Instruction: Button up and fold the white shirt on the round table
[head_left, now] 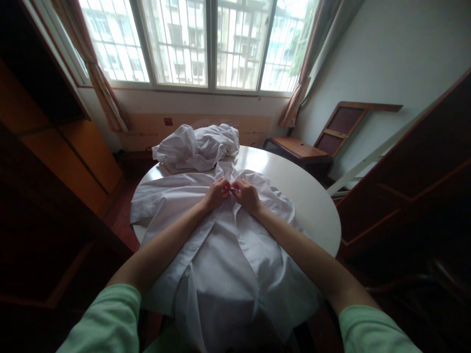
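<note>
A white shirt (224,274) lies spread over the round table, its collar (225,169) pointing away from me and its lower part hanging over the near edge. Just below the collar, my left hand (218,193) pinches the shirt's front edge. My right hand (246,194) meets it there, fingers closed on the opposite front edge. The fingertips of both hands nearly touch; whatever small part lies between them, perhaps a button, is hidden. Further down, the two front edges lie apart.
A heap of crumpled white cloth (198,147) sits at the table's far left. The white round table (316,206) shows bare at the right. Beyond it stands a wooden folding chair (305,147) by the wall. Dark wooden furniture (412,181) flanks the right side, an orange cabinet (81,157) the left.
</note>
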The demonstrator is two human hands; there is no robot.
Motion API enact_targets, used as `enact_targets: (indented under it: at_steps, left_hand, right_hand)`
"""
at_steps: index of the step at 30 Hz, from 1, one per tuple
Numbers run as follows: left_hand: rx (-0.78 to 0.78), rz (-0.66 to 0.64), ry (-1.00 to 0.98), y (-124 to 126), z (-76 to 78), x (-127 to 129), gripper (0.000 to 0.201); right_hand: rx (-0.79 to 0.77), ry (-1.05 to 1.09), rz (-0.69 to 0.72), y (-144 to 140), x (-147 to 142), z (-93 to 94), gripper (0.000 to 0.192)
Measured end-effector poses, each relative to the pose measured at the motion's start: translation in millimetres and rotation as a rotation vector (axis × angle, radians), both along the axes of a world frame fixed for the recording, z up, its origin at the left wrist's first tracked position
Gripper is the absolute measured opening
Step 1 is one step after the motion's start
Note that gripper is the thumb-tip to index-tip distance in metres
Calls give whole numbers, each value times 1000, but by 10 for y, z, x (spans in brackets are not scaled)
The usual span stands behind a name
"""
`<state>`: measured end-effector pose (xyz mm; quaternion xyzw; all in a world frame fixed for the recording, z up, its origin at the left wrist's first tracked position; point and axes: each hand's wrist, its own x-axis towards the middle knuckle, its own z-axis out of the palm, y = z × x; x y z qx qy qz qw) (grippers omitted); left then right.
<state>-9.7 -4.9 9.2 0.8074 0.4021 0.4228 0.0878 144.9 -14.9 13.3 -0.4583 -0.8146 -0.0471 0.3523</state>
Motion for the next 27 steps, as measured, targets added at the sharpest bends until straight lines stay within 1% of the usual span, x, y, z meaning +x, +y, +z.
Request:
enact_targets:
  at_steps: [5,13,18,27]
  left_hand:
    - [-3,-6,-11,-11,3,3,17]
    - [-20,3,-7,-10,4,9,17]
    - [-1,6,-3,0,-6,8,16]
    - [17,1,1,11,-17,17,17]
  right_hand:
    - [-8,-15,-25,-12,3,8,11]
    - [-17,-22,-23,8,11,-20,12]
    - [-43,-37,-40,0,5,-2,16]
    - [-49,-87,-53,-12,-7,16,14]
